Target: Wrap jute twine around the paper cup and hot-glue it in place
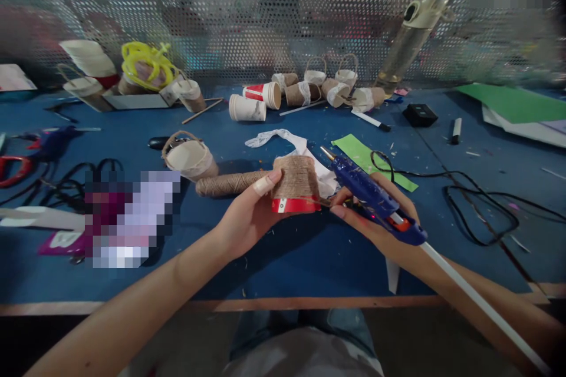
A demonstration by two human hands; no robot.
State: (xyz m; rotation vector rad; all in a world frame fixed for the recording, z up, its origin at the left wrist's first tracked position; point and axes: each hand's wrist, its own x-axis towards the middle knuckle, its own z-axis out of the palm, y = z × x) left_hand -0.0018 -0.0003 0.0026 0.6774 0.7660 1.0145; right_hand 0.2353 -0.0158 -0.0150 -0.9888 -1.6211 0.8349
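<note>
My left hand [250, 212] is closed round a red paper cup [294, 205], which is upside down and mostly wrapped in brown twine [295, 177]. A blue glue gun [369, 191] with a long white glue stick rests in my right hand [375, 218], its metal tip pointing up and left, apart from the cup. The fingertips of that hand also pinch the twine strand at the cup's right side. A roll of twine [230, 184] lies behind my left hand. White lace [289, 138] is spread behind the cup.
A small twine-handled basket [190, 159] stands left of the roll. Wrapped cups [303, 93] and paper cups [247, 108] are at the back. Green paper [362, 153] and a black cable [480, 241] lie on the right, red scissors [15, 171] on the left. A bottle [407, 41] leans against the mesh.
</note>
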